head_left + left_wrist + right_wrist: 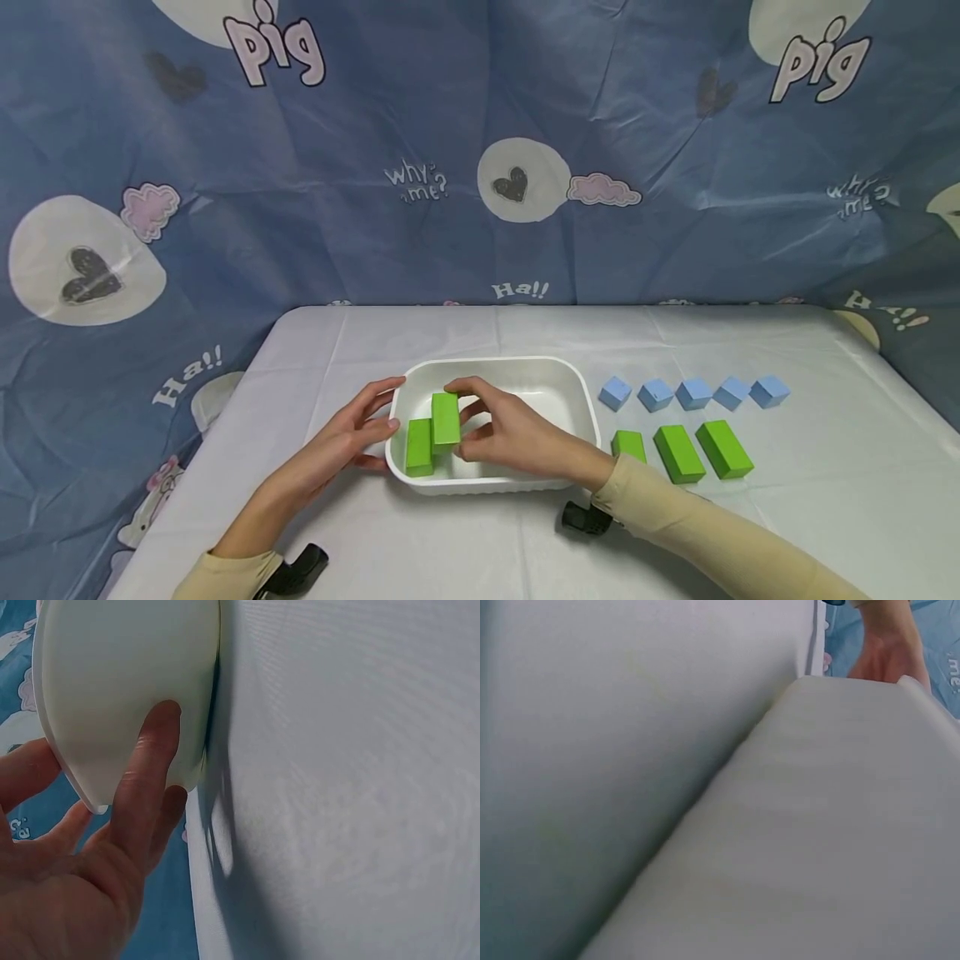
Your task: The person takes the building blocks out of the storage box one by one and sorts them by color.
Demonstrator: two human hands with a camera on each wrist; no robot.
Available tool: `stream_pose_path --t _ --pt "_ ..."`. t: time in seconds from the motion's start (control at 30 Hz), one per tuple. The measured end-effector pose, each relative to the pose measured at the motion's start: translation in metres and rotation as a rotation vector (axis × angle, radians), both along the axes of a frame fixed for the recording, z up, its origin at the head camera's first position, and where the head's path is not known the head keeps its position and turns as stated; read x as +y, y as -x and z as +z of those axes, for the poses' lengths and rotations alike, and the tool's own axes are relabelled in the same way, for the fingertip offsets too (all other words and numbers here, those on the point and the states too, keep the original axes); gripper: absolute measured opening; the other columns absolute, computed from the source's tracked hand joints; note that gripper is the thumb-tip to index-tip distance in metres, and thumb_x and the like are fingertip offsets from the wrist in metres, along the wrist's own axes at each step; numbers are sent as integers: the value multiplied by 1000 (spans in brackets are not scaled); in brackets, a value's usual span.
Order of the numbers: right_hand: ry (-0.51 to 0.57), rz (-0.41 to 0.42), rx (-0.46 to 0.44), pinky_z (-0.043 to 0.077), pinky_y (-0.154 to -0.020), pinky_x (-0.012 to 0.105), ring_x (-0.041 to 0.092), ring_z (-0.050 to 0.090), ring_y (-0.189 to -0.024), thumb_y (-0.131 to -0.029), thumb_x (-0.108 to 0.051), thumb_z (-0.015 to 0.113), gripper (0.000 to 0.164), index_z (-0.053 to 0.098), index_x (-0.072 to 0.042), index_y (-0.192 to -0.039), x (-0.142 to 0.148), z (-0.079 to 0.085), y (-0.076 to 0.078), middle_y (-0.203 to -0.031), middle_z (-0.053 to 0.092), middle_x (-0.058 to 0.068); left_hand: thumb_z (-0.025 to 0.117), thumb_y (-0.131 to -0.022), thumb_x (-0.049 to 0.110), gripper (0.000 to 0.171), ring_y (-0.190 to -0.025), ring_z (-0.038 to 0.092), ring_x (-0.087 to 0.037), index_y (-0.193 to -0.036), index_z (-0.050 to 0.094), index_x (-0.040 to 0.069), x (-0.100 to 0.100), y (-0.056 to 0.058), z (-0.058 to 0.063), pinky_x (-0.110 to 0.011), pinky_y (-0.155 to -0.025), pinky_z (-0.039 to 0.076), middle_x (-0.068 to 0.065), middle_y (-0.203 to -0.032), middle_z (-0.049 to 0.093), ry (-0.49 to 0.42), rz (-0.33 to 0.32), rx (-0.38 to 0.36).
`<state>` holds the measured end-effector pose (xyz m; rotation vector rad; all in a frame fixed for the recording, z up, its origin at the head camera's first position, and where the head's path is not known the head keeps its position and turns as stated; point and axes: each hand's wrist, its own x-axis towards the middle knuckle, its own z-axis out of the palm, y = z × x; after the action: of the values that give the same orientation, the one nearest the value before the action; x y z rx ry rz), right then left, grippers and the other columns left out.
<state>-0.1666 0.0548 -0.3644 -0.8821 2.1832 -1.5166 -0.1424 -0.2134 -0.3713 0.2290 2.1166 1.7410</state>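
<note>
My right hand (pixel 504 425) pinches a green block (pixel 446 418) over the left part of a white plastic tray (pixel 487 482). Beside it, overlapped in the head view, another green block (pixel 419 447) lies inside the tray. At the tray's left end, my left hand (pixel 348 425) has its fingers spread against the rim and outer wall. In the left wrist view, extended fingers (pixel 146 772) touch the tray's outer side (pixel 127 675). The right wrist view shows mostly the tray's long outer wall (pixel 802 825); the right hand's fingers are hidden there.
Right of the tray, several small blue cubes (pixel 693 394) form a row on the white-covered table (pixel 847 500). Nearer me stand three green blocks (pixel 678 454), one partly behind the right wrist. A patterned blue cloth (pixel 420 250) hangs behind the table.
</note>
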Motion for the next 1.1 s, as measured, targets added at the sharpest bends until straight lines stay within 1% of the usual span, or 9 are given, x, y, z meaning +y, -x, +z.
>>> stream_pose_path --t 0.03,0.17,0.3,0.37,0.5,0.6,0.7,0.9,1.1 --pt "4 -2 1 54 -82 29 15 69 -91 -82 -4 70 63 46 -21 -138 1 1 0 -129 55 -5 60 -99 27 61 -119 54 -32 -152 30 27 0 0 0 -46 -78 54 -9 -158 27 1 1 -1" --pt "23 2 26 53 -84 31 14 64 -102 -83 -1 69 63 46 -22 -138 4 4 1 -133 52 -10 60 -99 27 61 -121 52 -32 -152 30 27 -1 0 0 -46 -79 54 -8 -158 27 0 0 2" --pt "37 19 69 52 -86 31 13 59 -111 -85 2 70 64 45 -19 -140 8 6 1 -136 49 -10 60 -99 27 60 -120 53 -32 -152 30 27 -1 0 -1 -46 -79 53 -8 -157 28 1 -5 9" --pt "47 22 82 52 -87 32 16 58 -113 -85 5 69 65 44 -15 -141 10 10 0 -138 48 -7 59 -99 27 60 -121 52 -32 -152 30 27 -1 0 -1 -46 -80 52 -8 -157 28 0 -7 10" --pt "70 28 109 52 -88 39 26 58 -113 -83 12 67 64 43 -2 -141 14 29 -10 -140 47 6 59 -100 28 60 -121 52 -32 -152 30 26 -2 0 -2 -46 -83 52 -9 -157 29 -10 -15 15" --pt "82 27 119 52 -89 41 30 59 -112 -82 14 67 62 43 3 -139 18 40 -16 -139 47 13 59 -100 27 60 -121 53 -31 -152 30 26 -2 1 -2 -46 -83 52 -8 -156 29 -21 -15 16" --pt "85 10 124 52 -88 40 29 59 -112 -82 14 68 63 44 1 -139 24 38 -16 -139 48 11 59 -100 26 58 -120 54 -30 -152 31 27 -2 1 -2 -46 -83 52 -6 -155 30 -26 -8 9" --pt "85 1 138 52 -89 32 22 58 -113 -83 8 71 68 44 -9 -143 39 22 -4 -142 46 1 58 -100 25 56 -121 53 -30 -150 33 31 -4 2 -3 -46 -85 51 -3 -154 33 -33 2 5" --pt "62 4 126 50 -91 32 18 58 -115 -85 0 73 66 46 -16 -143 56 23 2 -142 46 -3 57 -101 24 57 -123 53 -30 -152 31 30 -4 2 -3 -45 -87 50 -3 -155 32 -34 -8 1"
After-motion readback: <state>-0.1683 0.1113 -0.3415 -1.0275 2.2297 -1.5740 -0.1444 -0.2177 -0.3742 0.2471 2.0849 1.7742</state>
